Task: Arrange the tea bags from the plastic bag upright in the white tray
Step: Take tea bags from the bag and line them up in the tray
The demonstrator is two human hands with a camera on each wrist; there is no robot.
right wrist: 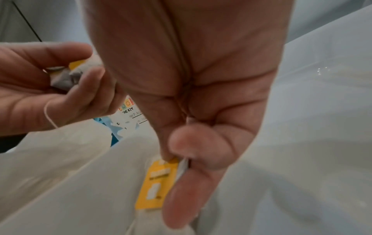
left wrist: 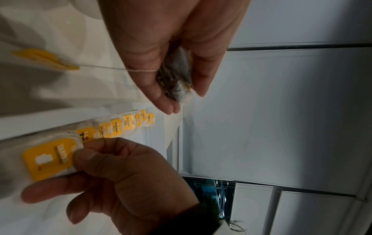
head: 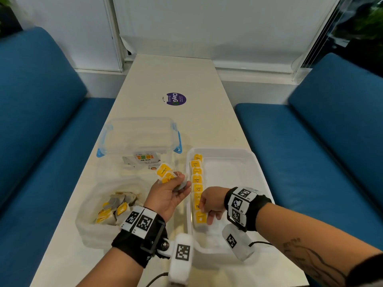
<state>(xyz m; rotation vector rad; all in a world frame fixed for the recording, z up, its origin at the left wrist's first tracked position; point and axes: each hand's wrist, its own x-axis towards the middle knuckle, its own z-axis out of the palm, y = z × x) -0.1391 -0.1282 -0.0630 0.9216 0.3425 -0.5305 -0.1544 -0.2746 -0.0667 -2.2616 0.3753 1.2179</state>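
Tea bag (head: 200,218) pinched in the right hand (head: 211,204) fingers (right wrist: 181,198) stands at the white tray (head: 257,162) row's near end; light, limp paper, best held by its top edge. Left hand (head: 167,195) grips spare bags (head: 165,172) just beside.

Long cream-white table (head: 172,79) runs from 6 toward 12 o'clock. Round purple sticker with white lettering (head: 176,99) lies flat at 12 o'clock of table centre. Clear plastic storage box with blue latches (head: 139,136) stands at 10 o'clock, a printed paper label (head: 146,159) on its near side; same label shows in right wrist view (right wrist: 131,114). Blue upholstered bench seats flank the table at 9 o'clock (head: 41,121) and 3 o'clock (head: 331,131). White wall panels (head: 207,23) at 12 o'clock.
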